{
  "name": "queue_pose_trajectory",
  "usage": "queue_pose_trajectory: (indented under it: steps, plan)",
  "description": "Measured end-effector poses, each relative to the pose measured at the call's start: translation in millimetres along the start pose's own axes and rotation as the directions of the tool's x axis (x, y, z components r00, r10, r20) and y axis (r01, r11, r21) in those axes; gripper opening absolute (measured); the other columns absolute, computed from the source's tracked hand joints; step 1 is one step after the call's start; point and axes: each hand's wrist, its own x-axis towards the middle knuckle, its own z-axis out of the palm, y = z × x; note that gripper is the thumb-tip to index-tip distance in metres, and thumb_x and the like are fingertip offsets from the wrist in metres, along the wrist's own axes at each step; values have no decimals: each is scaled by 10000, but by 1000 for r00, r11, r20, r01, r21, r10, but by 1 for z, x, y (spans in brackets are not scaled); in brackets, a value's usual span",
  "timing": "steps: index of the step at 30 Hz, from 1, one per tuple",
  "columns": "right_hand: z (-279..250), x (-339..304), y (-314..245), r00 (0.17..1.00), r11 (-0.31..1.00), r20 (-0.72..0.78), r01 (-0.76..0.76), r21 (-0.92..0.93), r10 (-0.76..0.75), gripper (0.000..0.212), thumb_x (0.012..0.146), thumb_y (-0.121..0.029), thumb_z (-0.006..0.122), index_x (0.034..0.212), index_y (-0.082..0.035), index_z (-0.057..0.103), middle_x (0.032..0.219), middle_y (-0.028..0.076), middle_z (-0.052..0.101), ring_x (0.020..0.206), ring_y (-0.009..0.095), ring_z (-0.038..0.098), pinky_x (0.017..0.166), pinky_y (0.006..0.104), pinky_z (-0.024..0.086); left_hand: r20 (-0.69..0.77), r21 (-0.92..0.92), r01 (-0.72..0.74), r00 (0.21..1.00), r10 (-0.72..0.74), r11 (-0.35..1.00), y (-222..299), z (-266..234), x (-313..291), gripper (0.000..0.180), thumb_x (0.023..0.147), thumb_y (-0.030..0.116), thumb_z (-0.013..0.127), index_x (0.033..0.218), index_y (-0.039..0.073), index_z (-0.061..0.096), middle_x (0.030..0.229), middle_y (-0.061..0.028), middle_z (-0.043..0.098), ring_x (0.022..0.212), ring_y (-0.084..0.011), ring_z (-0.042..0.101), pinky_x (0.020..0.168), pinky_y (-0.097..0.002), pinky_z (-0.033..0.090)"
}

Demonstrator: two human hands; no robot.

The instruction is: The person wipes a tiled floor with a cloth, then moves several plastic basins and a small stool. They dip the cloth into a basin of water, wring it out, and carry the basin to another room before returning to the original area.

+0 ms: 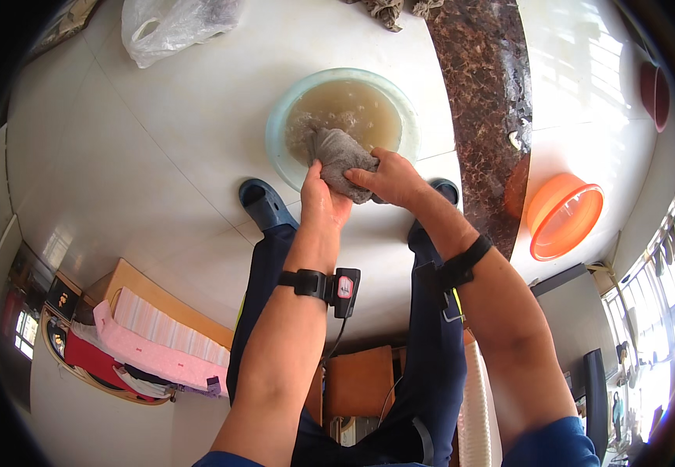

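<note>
A wet grey cloth (339, 159) is bunched between my two hands over the near rim of a pale blue-green basin (277, 128). Murky brownish water (345, 105) with some bubbles fills the basin. My left hand (323, 198) supports the cloth from below and from its left side, palm turned up. Gripping the cloth's right side is my right hand (390, 179), thumb on top. The cloth's far end hangs at the water, and I cannot tell whether it dips in. Each forearm wears a black strap, the left one with a small device (343, 292).
Upper left lies a clear plastic bag (178, 27) on pale floor tiles. Crumpled brownish cloths (388, 12) lie at the top. A dark marbled strip (485, 86) crosses the floor on the right, with an orange basin (564, 216) beyond it. My slippered feet (263, 202) flank the blue-green basin.
</note>
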Motion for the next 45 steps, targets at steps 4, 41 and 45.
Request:
queue_pose_trajectory:
  steps: [4,41,45]
  plan:
    - [19,0,3,938,948,-252,165,-273,-236,591,769,-439,749,1144,15,700,1136,260,708,1063,407,681,968,457,538,-16,177,13,1000,-10,984,4,-16,21,517,1104,355,418,1468,-12,429,1457,-146,531,1337,-310,540,1132,-481,450]
    - [32,11,-36,769,884,-458,300,-359,-447,287,835,-326,681,918,-61,609,768,201,705,752,420,706,717,510,584,255,541,-162,967,23,825,21,-11,14,363,1031,305,577,1216,-3,633,1134,-101,674,1026,-210,663,869,-358,560]
    - [16,34,-15,772,848,-468,167,-504,-430,287,880,-327,682,984,-78,586,774,197,708,757,419,710,708,518,575,-3,313,-144,988,153,939,29,-14,24,353,1055,338,553,1151,8,634,1093,-62,657,954,-157,626,825,-299,520]
